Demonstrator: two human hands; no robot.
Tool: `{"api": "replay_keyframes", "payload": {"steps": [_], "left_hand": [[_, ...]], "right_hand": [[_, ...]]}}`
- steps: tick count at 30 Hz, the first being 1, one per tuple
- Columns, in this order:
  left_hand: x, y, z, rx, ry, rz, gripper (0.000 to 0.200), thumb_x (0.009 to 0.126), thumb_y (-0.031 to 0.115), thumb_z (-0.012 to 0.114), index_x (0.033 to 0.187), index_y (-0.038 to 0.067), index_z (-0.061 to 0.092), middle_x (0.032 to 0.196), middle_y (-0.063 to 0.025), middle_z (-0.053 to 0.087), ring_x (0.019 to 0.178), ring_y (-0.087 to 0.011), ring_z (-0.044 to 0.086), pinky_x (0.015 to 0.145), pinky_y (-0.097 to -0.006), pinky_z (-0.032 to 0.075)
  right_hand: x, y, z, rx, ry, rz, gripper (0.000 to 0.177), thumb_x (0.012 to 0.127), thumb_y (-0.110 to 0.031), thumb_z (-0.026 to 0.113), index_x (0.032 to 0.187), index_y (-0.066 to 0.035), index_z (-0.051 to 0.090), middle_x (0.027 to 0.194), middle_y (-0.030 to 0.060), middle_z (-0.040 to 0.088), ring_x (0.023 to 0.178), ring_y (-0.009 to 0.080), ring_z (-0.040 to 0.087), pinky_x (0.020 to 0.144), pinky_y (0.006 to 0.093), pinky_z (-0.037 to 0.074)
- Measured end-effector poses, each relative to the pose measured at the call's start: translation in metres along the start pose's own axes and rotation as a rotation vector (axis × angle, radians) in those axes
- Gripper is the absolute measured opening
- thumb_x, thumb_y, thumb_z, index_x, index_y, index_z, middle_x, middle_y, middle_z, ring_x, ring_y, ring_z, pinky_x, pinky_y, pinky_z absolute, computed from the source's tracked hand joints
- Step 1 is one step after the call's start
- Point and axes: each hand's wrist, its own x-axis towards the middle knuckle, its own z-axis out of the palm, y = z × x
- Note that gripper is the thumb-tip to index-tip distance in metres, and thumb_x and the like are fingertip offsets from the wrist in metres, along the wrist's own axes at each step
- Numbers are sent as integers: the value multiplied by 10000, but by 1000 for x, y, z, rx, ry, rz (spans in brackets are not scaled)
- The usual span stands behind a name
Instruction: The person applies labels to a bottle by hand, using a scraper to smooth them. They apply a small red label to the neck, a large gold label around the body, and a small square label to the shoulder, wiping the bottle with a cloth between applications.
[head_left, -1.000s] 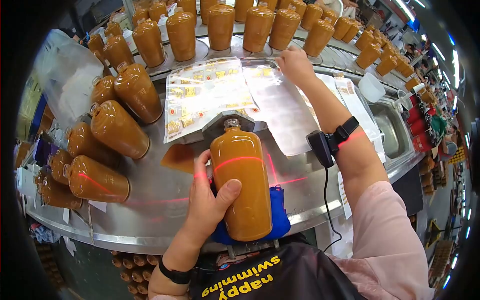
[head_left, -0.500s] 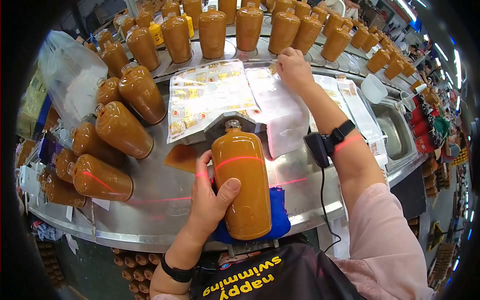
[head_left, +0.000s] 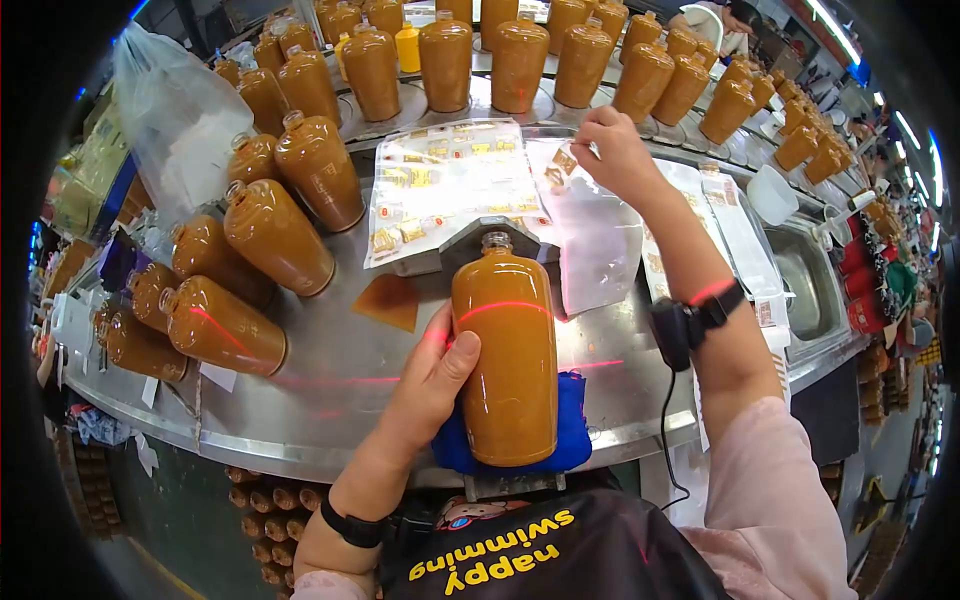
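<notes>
A glossy brown bottle (head_left: 505, 365) with a clear threaded neck leans back on a blue cloth (head_left: 572, 420), its neck at a grey metal rest (head_left: 490, 226). My left hand (head_left: 437, 380) grips its left side, thumb on the front. A red laser line crosses the bottle's upper part. My right hand (head_left: 615, 155) is raised over the upper end of a pale sheet (head_left: 600, 245), fingers pinched together. Small gold-brown decals (head_left: 558, 168) show on the sheet beside those fingertips. Whatever the pinch holds is hidden. Left of it lies a shiny sheet of printed decals (head_left: 450, 180).
Several brown bottles (head_left: 278, 238) crowd the table's left side, near a plastic bag (head_left: 180, 130). More bottles (head_left: 520, 62) line the track at the back. A brown flat piece (head_left: 388, 302) lies left of the rest. At right are a white cup (head_left: 772, 194) and a sink (head_left: 808, 285).
My right hand has drawn back slightly from the sheet's upper end, uncovering gold-brown decals. The left hand stays on the bottle. The whole view has shifted a little.
</notes>
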Motion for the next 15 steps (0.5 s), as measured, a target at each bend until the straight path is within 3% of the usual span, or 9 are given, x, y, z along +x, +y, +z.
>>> {"api": "replay_keyframes", "payload": {"steps": [2, 5, 8, 9, 11, 13, 15], "left_hand": [[0, -1, 0, -9, 12, -10, 707, 983, 450, 539, 1431, -50, 315, 1322, -140, 515, 1219, -177, 494, 1027, -322, 404], [-2, 0, 10, 92, 130, 51, 789, 940, 467, 602, 1449, -50, 294, 1321, -171, 522, 1229, -225, 502, 1053, -346, 379], [-23, -14, -6, 550, 163, 322, 923, 870, 474, 683, 1476, -61, 236, 1382, -234, 467, 1292, -303, 464, 1093, -378, 334], [-35, -14, -13, 628, 89, 388, 1033, 807, 462, 735, 1490, -76, 176, 1438, -293, 383, 1348, -389, 398, 1128, -456, 277], [-54, -12, -2, 869, 18, 352, 1047, 799, 448, 742, 1491, -82, 161, 1466, -299, 339, 1365, -412, 365, 1135, -515, 237], [-60, -17, 11, 1081, 21, 365, 1086, 777, 440, 759, 1494, -85, 133, 1492, -302, 303, 1360, -453, 348, 1126, -612, 175], [-63, -17, 8, 1282, 0, 462, 1129, 762, 422, 777, 1507, -62, 80, 1490, -312, 293, 1360, -464, 347, 1136, -570, 189]], "right_hand": [[-4, -25, -35, 57, 94, -154, 106, 825, -115, 688, 821, -26, 631, 1095, 132, 595, 996, 324, 568, 827, 393, 481], [-18, -74, -96, 247, -46, -65, 123, 832, -110, 683, 823, -15, 606, 1136, 117, 597, 938, 283, 592, 782, 354, 482], [-37, -104, -138, 286, -92, -128, 130, 843, -99, 669, 812, -10, 580, 1150, 111, 597, 875, 223, 592, 739, 321, 468], [-42, -110, -149, 321, -103, -110, 124, 841, -100, 672, 810, -17, 585, 1138, 114, 599, 877, 232, 600, 742, 327, 472], [-53, -120, -162, 390, -122, -70, 113, 838, -101, 677, 805, -29, 595, 1114, 122, 604, 879, 249, 615, 750, 339, 481], [-59, -128, -164, 422, -136, -118, 122, 848, -94, 657, 797, -21, 574, 1127, 131, 598, 864, 202, 582, 736, 318, 461], [-63, -137, -167, 471, -177, -109, 119, 851, -90, 645, 793, -21, 568, 1138, 140, 594, 848, 184, 562, 733, 308, 452]]}}
